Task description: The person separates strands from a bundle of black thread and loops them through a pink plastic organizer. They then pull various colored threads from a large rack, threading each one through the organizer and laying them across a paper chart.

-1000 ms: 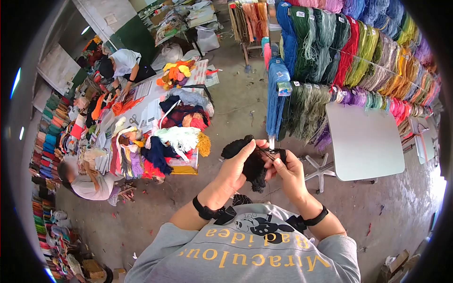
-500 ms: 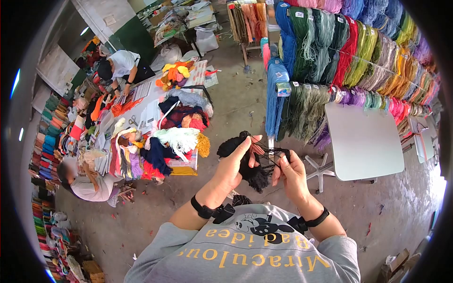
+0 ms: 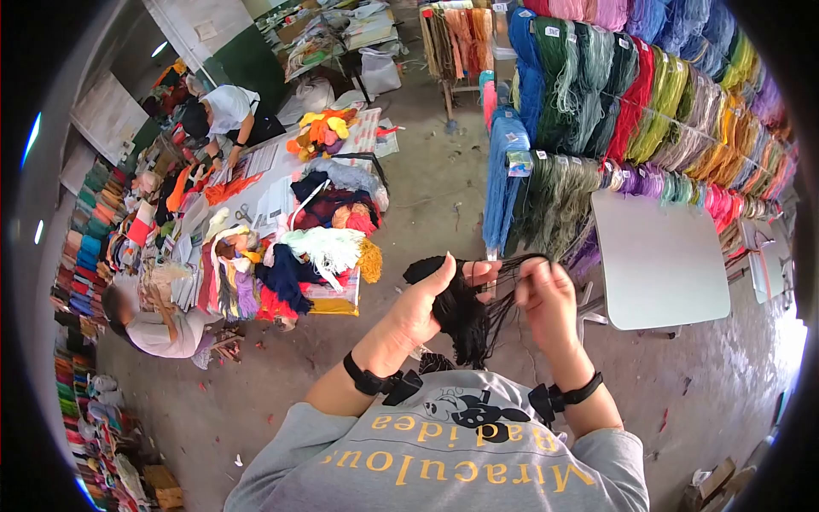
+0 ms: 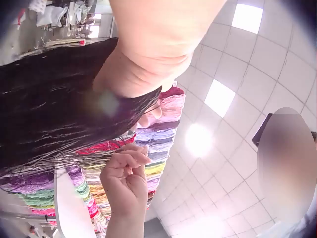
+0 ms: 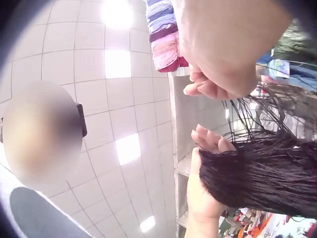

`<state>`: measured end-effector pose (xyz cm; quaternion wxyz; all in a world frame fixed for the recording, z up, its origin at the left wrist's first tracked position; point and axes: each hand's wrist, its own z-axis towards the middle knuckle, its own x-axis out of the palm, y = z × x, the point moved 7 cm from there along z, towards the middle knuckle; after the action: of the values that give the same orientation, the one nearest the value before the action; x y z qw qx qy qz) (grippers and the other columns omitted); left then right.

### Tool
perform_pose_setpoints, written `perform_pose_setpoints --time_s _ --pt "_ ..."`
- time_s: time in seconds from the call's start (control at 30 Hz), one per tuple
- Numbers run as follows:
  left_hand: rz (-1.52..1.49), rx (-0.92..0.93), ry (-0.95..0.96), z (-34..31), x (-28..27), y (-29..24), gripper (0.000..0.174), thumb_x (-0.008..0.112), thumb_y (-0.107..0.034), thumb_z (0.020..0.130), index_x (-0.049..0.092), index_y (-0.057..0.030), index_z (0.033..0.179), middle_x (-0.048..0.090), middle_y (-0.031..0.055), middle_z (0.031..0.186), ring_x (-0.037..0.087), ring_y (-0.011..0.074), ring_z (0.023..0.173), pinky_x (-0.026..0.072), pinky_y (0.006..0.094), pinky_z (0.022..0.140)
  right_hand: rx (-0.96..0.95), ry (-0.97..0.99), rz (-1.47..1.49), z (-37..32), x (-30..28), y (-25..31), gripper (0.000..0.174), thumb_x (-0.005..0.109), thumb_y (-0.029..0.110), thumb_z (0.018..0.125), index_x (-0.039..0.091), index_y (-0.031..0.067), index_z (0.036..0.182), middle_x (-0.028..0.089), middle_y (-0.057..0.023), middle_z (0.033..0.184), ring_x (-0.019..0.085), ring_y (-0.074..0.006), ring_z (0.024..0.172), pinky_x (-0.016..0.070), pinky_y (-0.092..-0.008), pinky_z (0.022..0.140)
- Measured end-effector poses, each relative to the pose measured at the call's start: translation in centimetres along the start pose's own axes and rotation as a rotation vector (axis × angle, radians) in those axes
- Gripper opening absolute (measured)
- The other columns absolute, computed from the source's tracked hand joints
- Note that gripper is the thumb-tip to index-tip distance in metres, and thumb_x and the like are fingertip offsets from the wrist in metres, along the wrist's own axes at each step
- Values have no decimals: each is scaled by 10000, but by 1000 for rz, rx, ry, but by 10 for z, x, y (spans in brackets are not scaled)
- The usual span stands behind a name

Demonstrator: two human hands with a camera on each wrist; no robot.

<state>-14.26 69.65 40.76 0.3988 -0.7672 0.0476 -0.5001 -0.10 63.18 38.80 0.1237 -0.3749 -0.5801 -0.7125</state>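
A skein of black yarn [image 3: 465, 320] hangs from my left hand [image 3: 418, 311], which grips it with the thumb across the near side. In the left wrist view the skein [image 4: 49, 104] spreads as a wide, dark bundle beside that hand. My right hand [image 3: 550, 303] is to the right of it, fingers curled, pinching thin black strands that stretch across from the skein. The right wrist view has these loose strands [image 5: 242, 119] running between the right hand [image 5: 223, 69] and the skein [image 5: 267, 173], while part of the left palm lies behind the yarn.
Racks of coloured yarn hanks [image 3: 597, 85] stand ahead on the right, with a pale board [image 3: 661, 260] in front. To the left is a table [image 3: 354, 299] heaped with yarn bundles, where one person [image 3: 226, 111] bends over and another [image 3: 162, 328] sits.
My right hand has moved up and to the right, away from the left, drawing black strands out longer. The skein hangs lower and looser; the left hand keeps its grip.
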Motion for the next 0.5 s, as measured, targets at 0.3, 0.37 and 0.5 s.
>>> perform_pose_setpoints --time_s 0.3,0.37,0.5 --pt "180 -15 -2 -7 3 10 449 529 -350 943 536 -28 1256 560 69 1189 574 193 984 499 346 782 -24 118 -634 -15 42 -17 63 626 -8 850 578 -35 882 559 -46 809 540 -92 554 416 -229 468" --pt "100 -35 35 -6 1 12 417 517 -334 951 552 -23 1228 569 95 1195 577 198 982 490 350 816 -17 125 -587 -15 39 -18 72 611 8 869 569 -29 915 559 -44 805 542 -91 570 427 -231 493" --pt "3 -29 6 -2 -5 11 384 509 -323 956 571 -24 1189 593 101 1154 585 201 970 476 355 854 26 138 -442 -17 31 -21 97 556 64 926 550 -8 991 565 -38 799 559 -92 639 454 -233 575"
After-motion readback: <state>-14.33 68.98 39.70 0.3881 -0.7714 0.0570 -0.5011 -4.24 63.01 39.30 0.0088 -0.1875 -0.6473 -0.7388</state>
